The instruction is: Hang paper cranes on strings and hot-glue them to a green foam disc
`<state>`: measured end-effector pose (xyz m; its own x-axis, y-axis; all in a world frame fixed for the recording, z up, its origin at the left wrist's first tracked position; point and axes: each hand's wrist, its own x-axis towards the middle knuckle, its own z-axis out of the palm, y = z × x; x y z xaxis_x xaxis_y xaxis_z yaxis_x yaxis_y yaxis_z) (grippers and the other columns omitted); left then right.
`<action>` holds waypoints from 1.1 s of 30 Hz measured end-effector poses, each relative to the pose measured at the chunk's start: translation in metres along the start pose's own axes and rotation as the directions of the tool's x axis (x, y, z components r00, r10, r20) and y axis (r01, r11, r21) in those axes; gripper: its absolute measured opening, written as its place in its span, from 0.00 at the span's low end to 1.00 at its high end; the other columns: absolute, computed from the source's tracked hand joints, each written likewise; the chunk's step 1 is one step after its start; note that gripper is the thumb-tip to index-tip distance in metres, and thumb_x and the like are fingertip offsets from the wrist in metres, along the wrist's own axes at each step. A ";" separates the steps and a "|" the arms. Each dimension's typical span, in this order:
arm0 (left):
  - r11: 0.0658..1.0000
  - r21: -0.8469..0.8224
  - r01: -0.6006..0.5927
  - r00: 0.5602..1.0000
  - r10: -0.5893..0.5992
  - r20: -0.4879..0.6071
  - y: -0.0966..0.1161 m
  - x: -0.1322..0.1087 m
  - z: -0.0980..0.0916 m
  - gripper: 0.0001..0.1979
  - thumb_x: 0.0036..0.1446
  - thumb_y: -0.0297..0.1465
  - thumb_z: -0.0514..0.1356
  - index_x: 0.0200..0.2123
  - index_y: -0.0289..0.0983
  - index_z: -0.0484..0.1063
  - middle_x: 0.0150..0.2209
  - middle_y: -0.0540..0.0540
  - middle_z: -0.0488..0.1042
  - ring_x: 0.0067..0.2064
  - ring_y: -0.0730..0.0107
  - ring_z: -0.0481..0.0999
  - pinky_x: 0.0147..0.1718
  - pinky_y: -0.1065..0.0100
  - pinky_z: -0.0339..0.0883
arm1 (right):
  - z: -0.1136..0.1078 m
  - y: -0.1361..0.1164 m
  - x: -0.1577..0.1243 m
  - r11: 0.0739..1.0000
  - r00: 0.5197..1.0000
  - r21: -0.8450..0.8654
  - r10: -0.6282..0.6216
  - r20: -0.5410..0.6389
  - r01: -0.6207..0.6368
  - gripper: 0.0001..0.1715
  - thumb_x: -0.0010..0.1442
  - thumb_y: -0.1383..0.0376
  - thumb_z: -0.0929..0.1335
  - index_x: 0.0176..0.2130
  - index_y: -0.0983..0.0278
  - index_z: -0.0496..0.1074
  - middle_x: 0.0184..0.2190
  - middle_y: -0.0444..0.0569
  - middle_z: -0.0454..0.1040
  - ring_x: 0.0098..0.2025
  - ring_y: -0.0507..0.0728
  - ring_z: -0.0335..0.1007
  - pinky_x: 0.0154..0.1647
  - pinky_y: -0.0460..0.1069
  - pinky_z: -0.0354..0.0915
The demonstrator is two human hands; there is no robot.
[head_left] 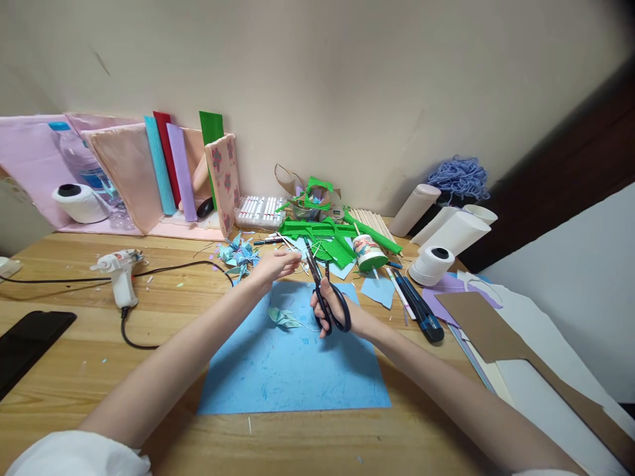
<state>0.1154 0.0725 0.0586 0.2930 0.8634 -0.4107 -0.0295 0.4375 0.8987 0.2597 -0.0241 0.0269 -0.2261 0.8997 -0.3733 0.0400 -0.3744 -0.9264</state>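
Note:
My right hand (330, 307) grips a pair of black-handled scissors (317, 281), blades pointing away from me over the blue sheet (292, 373). Left of the scissors, my left hand (278, 266) reaches over the sheet's far edge with its fingers stretched out; I see nothing held in it. A folded pale-green paper piece (284, 318) lies on the sheet, with a thin white thread running from it towards my right hand. Beyond my left hand is a pile of blue folded paper pieces (239, 254). Green paper strips (337, 248) lie past the scissor tips.
A glue gun (120, 274) with its cord and a black phone (34, 344) are on the left. To the right are a utility knife (421, 311), a thread spool (432, 266) and brown cardboard (481, 324). Markers (260, 211) and a wrapped cup (368, 251) stand behind.

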 end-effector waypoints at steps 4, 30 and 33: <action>1.000 0.012 -0.004 1.000 0.005 -0.023 0.001 -0.002 0.002 0.11 0.36 0.29 0.70 0.26 0.30 0.77 0.22 0.47 0.75 0.26 0.78 0.73 0.34 0.74 0.68 | 0.003 -0.002 -0.002 1.000 0.999 -0.004 0.003 0.037 -0.003 0.39 0.44 0.31 0.57 0.28 0.64 0.60 0.15 0.35 0.57 0.12 0.45 0.56 0.16 0.47 0.70; 1.000 -0.013 -0.027 0.998 0.026 -0.056 0.000 -0.004 0.003 0.11 0.36 0.28 0.70 0.26 0.30 0.77 0.22 0.47 0.76 0.27 0.77 0.75 0.35 0.74 0.69 | 0.004 -0.001 -0.001 0.999 0.999 -0.027 0.020 0.034 -0.019 0.41 0.42 0.30 0.56 0.28 0.64 0.61 0.13 0.35 0.57 0.12 0.45 0.56 0.15 0.47 0.70; 0.999 -0.011 -0.036 0.997 0.035 -0.066 -0.001 -0.005 0.005 0.10 0.35 0.28 0.70 0.25 0.30 0.77 0.22 0.47 0.75 0.26 0.77 0.74 0.35 0.73 0.69 | 0.005 -0.002 0.001 0.999 1.000 -0.039 0.015 0.026 -0.014 0.40 0.44 0.30 0.57 0.28 0.64 0.61 0.13 0.35 0.57 0.12 0.45 0.57 0.14 0.47 0.70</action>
<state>0.1185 0.0669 0.0601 0.2286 0.8928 -0.3881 -0.0509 0.4090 0.9111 0.2547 -0.0237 0.0289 -0.2503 0.8882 -0.3854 0.0808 -0.3775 -0.9225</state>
